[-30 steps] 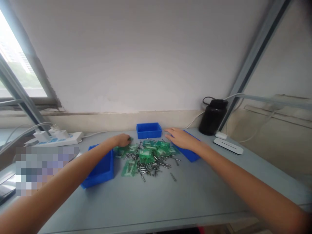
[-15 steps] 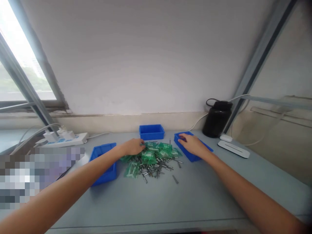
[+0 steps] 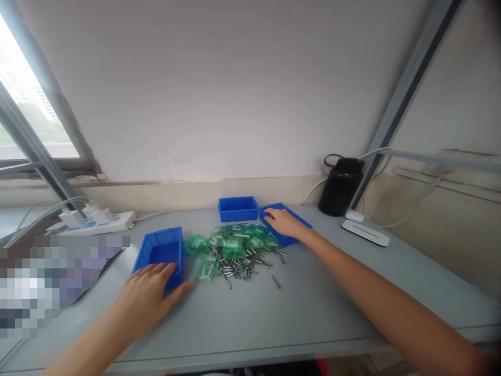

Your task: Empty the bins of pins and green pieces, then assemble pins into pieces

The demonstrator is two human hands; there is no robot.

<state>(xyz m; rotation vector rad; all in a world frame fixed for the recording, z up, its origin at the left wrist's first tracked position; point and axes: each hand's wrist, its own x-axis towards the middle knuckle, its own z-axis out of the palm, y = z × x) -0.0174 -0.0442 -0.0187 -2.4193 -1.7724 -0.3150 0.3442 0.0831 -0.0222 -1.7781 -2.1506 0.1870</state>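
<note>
My left hand (image 3: 151,295) is at the near wall of the left blue bin (image 3: 146,245), fingers reaching over the rim and thumb spread apart to the right. My right hand (image 3: 282,222) grips the right blue bin (image 3: 297,215) by its rim, its fingertips at the far left side. Between the hands lies a pile of small green plastic packets (image 3: 234,247) with metal parts inside. Loose metal pins or screws (image 3: 250,263), too small to tell which, are scattered under and in front of them. One loose metal piece (image 3: 276,281) lies apart, nearer me.
A third blue bin (image 3: 238,211) stands behind the pile near the wall. At the back right are a black bottle (image 3: 341,185), a small white case (image 3: 354,216) and a flat white device (image 3: 366,233). A power strip (image 3: 102,224) with plugs and cables lies at the back left.
My left hand has left the pile and come back to the left bin. The right bin has shifted left with my right hand, close to the back bin. The view has shifted slightly.
</note>
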